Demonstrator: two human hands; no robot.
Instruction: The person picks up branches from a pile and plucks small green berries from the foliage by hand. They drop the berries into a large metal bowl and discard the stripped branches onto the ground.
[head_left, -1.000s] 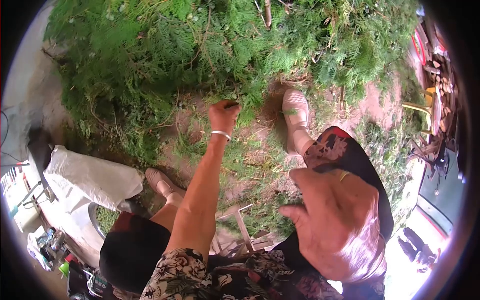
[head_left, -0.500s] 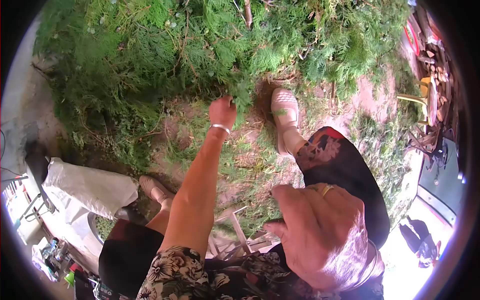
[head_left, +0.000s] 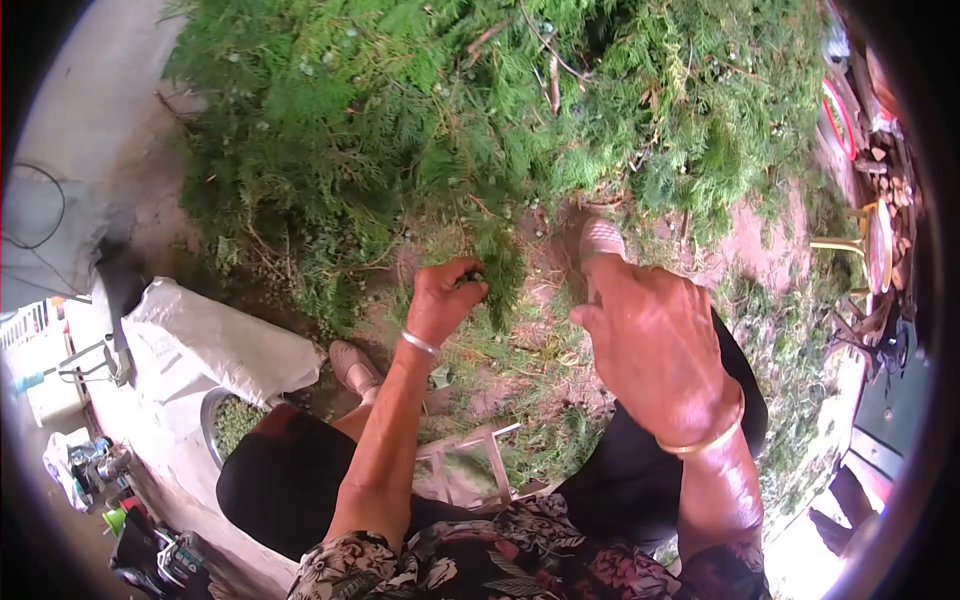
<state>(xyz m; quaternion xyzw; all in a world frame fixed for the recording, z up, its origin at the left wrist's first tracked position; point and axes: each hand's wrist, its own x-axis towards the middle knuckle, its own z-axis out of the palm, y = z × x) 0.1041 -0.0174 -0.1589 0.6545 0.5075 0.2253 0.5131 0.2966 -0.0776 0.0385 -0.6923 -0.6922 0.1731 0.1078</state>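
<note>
A large heap of cut evergreen branches (head_left: 400, 110) with small pale cones fills the upper part of the view. At its near edge my left hand (head_left: 445, 298), with a silvery bracelet at the wrist, pinches a leafy green sprig (head_left: 500, 262) between thumb and fingers. My right hand (head_left: 655, 345), wearing a yellowish bangle, hovers above my right leg and hides part of the shoe (head_left: 601, 239). Its fingers point forward and bend down; their tips are hidden behind the hand, so whether they hold anything is unclear.
Down on the left lie a white sack (head_left: 225, 340) and a round container of small green pieces (head_left: 235, 422). A wooden frame (head_left: 495, 462) is between my legs. To the right stand a yellow-legged stool (head_left: 878, 246) and stacked firewood (head_left: 900, 190). Loose clippings litter the ground.
My left hand has moved nearer to me and right, with the sprig now raised in it. My right hand has moved forward from close to my body. The view has shifted.
</note>
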